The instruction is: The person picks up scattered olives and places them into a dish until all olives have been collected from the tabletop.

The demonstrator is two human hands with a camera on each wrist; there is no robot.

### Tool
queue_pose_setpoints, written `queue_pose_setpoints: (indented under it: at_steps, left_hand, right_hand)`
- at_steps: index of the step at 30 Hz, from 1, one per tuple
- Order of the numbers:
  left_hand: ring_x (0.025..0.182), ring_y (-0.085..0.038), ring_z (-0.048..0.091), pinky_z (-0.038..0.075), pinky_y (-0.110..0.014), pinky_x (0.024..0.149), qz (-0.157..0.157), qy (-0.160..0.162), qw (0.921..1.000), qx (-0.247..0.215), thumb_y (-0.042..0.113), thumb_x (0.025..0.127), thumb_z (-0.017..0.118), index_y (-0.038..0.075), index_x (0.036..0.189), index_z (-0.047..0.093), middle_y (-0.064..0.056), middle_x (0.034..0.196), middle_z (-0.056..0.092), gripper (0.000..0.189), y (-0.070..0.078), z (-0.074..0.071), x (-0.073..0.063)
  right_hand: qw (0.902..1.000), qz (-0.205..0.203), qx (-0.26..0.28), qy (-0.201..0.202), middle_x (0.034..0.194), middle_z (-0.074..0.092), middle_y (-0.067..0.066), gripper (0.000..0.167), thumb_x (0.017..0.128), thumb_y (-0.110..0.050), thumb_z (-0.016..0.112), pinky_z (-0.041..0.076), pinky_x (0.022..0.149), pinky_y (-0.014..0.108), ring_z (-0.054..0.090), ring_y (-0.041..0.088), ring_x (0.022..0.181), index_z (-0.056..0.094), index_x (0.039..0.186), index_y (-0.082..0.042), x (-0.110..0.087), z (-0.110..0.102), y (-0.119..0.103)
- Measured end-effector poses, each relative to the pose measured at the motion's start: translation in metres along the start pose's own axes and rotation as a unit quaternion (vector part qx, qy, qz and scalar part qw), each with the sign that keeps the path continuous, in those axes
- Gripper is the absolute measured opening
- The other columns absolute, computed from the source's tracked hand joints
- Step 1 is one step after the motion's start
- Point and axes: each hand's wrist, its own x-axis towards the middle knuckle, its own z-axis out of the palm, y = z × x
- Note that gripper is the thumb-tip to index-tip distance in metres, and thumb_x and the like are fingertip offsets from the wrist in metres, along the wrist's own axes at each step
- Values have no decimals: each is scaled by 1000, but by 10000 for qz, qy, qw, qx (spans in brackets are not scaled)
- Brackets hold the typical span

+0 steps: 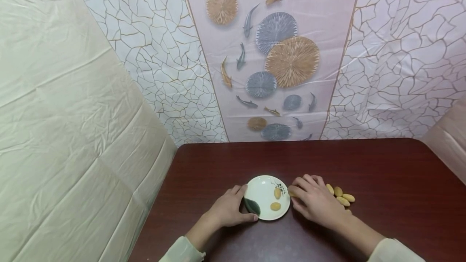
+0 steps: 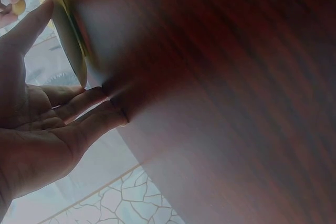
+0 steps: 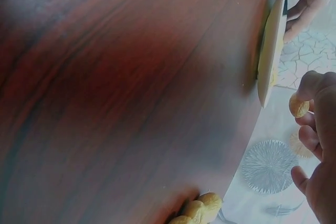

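A small white plate [image 1: 263, 197] with a green leaf design lies on the table. Two yellow oval pieces, like dried dates, rest on it; one oval piece [image 1: 275, 206] is toward the front. My left hand [image 1: 230, 207] holds the plate's left rim, thumb at the near side and fingers at the far side. Just off the right rim, my right hand [image 1: 316, 199] pinches another yellow oval piece [image 3: 299, 105] between thumb and fingertip. In the right wrist view this piece hangs above the table surface.
Several more yellow oval pieces [image 1: 343, 201] lie in a loose pile right of my right hand, partly hidden by it. The dark red-brown table [image 1: 211, 161] ends at a patterned cloth backdrop [image 1: 236, 104]. A pale cloth wall [image 1: 73, 132] stands on the left.
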Motion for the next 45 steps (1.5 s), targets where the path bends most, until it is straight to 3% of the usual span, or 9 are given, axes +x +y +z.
queue_pose_setpoints:
  at_steps: [34,45]
  left_hand:
    - [148,-35,57,56,-53,114,-11,-8,10000,-31,68,87,85,6,171,38,-13,162,56,114,1,-1,-1]
    - [148,-34,57,56,-52,114,-14,9,10000,10,68,87,85,6,171,38,-12,163,56,114,1,0,0]
  right_hand:
    - [9991,-381,188,23,110,67,-6,40,79,-10,93,52,85,54,60,16,101,76,113,-21,14,6,-16]
    - [9988,-406,271,35,109,69,-4,36,79,-11,95,52,86,53,61,17,102,76,109,-18,20,10,-22]
